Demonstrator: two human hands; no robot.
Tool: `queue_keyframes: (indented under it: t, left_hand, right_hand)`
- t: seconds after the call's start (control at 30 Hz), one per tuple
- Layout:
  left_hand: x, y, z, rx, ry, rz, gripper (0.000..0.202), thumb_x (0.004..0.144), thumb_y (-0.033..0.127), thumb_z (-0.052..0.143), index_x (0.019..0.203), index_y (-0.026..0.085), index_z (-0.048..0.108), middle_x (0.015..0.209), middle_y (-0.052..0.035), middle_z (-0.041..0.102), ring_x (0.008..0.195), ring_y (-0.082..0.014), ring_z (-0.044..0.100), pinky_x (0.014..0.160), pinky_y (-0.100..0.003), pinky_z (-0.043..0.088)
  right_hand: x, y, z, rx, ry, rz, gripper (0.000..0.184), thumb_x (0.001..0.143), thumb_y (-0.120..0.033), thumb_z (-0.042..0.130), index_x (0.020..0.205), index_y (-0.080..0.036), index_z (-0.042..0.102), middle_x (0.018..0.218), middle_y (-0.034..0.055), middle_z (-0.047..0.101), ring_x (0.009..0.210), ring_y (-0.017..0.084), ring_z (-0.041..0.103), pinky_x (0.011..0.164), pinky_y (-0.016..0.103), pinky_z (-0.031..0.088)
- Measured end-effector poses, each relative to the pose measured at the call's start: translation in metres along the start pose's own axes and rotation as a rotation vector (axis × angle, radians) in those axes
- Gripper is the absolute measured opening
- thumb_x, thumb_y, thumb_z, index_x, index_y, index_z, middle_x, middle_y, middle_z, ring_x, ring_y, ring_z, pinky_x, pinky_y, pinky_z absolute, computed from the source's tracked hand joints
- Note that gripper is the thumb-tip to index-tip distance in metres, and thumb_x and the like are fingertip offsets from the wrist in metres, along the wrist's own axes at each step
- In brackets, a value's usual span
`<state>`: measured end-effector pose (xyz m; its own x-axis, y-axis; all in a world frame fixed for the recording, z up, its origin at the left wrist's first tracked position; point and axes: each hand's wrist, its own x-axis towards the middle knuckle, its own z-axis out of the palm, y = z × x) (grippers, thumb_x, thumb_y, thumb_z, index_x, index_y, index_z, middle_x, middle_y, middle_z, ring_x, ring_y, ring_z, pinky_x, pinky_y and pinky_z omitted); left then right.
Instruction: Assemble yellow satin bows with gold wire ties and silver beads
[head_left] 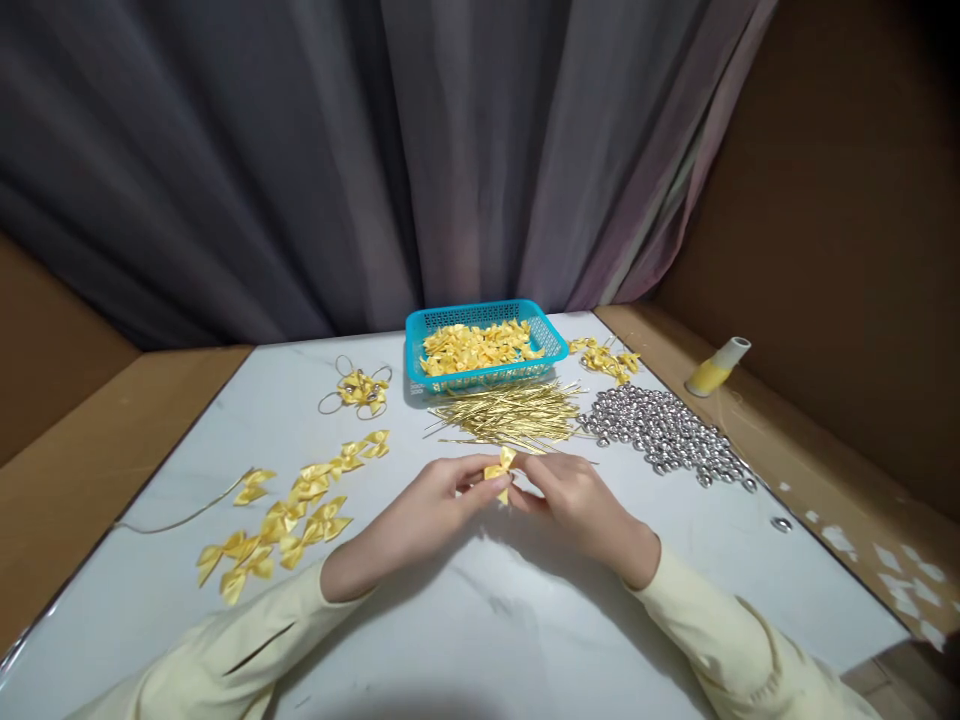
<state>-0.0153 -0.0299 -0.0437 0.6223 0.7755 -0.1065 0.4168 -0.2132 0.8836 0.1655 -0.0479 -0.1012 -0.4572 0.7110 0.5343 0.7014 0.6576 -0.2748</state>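
Note:
A small yellow ribbon bow is pinched between my two hands over the middle of the white table. My left hand grips it from the left with thumb and fingers. From the right, the fingertips of my right hand close on its other side; a tiny dark spot shows near them, too small to name. Just beyond my hands lies a heap of gold twist ties. To the right of it spreads a pile of shiny silver rings or beads. Several loose yellow bows lie left of my left hand.
A blue plastic basket full of yellow bows stands at the back. Bows with looped cords lie back left, more bows back right. A yellow-white spool stands on the cardboard at right. One silver piece lies apart.

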Motion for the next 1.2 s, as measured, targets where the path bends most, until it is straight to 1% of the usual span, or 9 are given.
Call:
queue_keyframes:
  t: [0.07, 0.2, 0.3, 0.4, 0.6, 0.77, 0.9, 1.03, 1.2]
  left_hand:
    - [0.001, -0.002, -0.003, -0.066, -0.008, -0.051, 0.031, 0.087, 0.04, 0.042, 0.101, 0.019, 0.061, 0.091, -0.0039, 0.064, 0.084, -0.0192, 0.056, 0.074, -0.029, 0.042]
    - [0.003, 0.0, -0.01, -0.089, -0.018, -0.101, 0.032, 0.086, 0.04, 0.045, 0.103, 0.018, 0.06, 0.089, -0.0047, 0.064, 0.079, -0.0184, 0.056, 0.07, -0.029, 0.043]
    - [0.003, 0.005, -0.014, -0.065, -0.066, -0.058, 0.028, 0.087, 0.037, 0.044, 0.101, 0.02, 0.062, 0.087, -0.0035, 0.064, 0.079, -0.0171, 0.056, 0.07, -0.027, 0.042]
    - [0.001, 0.008, -0.015, -0.083, -0.147, -0.01, 0.025, 0.088, 0.034, 0.043, 0.094, 0.022, 0.064, 0.092, -0.0029, 0.064, 0.084, -0.0169, 0.057, 0.074, -0.026, 0.041]
    - [-0.002, 0.007, -0.017, -0.137, -0.186, -0.097, 0.021, 0.087, 0.033, 0.045, 0.102, 0.022, 0.056, 0.089, -0.0025, 0.067, 0.079, -0.0152, 0.059, 0.066, -0.024, 0.041]
    - [0.002, 0.004, -0.017, -0.203, -0.232, -0.117, 0.022, 0.083, 0.034, 0.053, 0.1, 0.02, 0.054, 0.084, -0.0018, 0.065, 0.073, -0.0131, 0.056, 0.064, -0.023, 0.039]
    - [0.006, -0.005, -0.012, -0.191, -0.129, -0.103, 0.024, 0.078, 0.034, 0.057, 0.097, 0.019, 0.055, 0.08, -0.0005, 0.063, 0.07, -0.0134, 0.055, 0.061, -0.023, 0.039]
    - [0.007, -0.007, -0.01, -0.104, -0.024, -0.059, 0.022, 0.078, 0.033, 0.056, 0.094, 0.019, 0.061, 0.087, -0.0024, 0.063, 0.078, -0.0166, 0.057, 0.068, -0.027, 0.042]
    - [0.004, -0.003, -0.012, -0.214, -0.02, -0.079, 0.018, 0.079, 0.028, 0.055, 0.094, 0.018, 0.059, 0.086, -0.0028, 0.064, 0.083, -0.018, 0.06, 0.073, -0.03, 0.044]
  right_hand:
    - [0.002, -0.001, -0.003, 0.155, 0.0, 0.113, 0.017, 0.086, -0.033, 0.047, 0.091, -0.017, 0.048, 0.063, 0.0014, 0.055, 0.053, 0.013, 0.048, 0.05, 0.025, 0.032]
    - [0.009, -0.004, -0.01, 0.554, -0.04, 0.343, 0.047, 0.071, -0.046, 0.064, 0.102, -0.019, 0.042, 0.058, -0.0057, 0.047, 0.047, 0.009, 0.041, 0.046, 0.022, 0.031]
    - [0.014, -0.004, -0.013, 0.82, -0.04, 0.466, 0.04, 0.077, -0.048, 0.056, 0.1, -0.019, 0.04, 0.056, -0.0066, 0.046, 0.047, 0.009, 0.041, 0.046, 0.022, 0.031]
    - [0.016, -0.002, -0.014, 0.963, -0.086, 0.53, 0.03, 0.085, -0.048, 0.044, 0.089, -0.019, 0.044, 0.058, -0.0042, 0.049, 0.052, 0.01, 0.045, 0.049, 0.022, 0.033]
    - [0.016, -0.004, -0.012, 1.054, -0.218, 0.534, 0.032, 0.083, -0.049, 0.049, 0.075, -0.018, 0.045, 0.064, -0.0009, 0.055, 0.057, 0.01, 0.05, 0.054, 0.023, 0.037]
    - [0.016, -0.007, -0.014, 1.021, -0.19, 0.53, 0.032, 0.084, -0.048, 0.047, 0.075, -0.017, 0.048, 0.058, -0.0027, 0.053, 0.05, 0.008, 0.045, 0.05, 0.022, 0.035]
    - [0.014, -0.007, -0.013, 0.956, -0.135, 0.513, 0.03, 0.085, -0.046, 0.048, 0.077, -0.017, 0.05, 0.054, -0.004, 0.049, 0.049, 0.008, 0.044, 0.049, 0.021, 0.033]
    - [0.013, -0.007, -0.012, 0.918, -0.103, 0.482, 0.027, 0.086, -0.043, 0.047, 0.079, -0.017, 0.052, 0.054, -0.0042, 0.049, 0.048, 0.008, 0.041, 0.048, 0.022, 0.031]
    - [0.014, -0.006, -0.012, 0.918, -0.088, 0.477, 0.027, 0.087, -0.042, 0.046, 0.077, -0.017, 0.051, 0.054, -0.0044, 0.047, 0.048, 0.008, 0.04, 0.048, 0.021, 0.03]
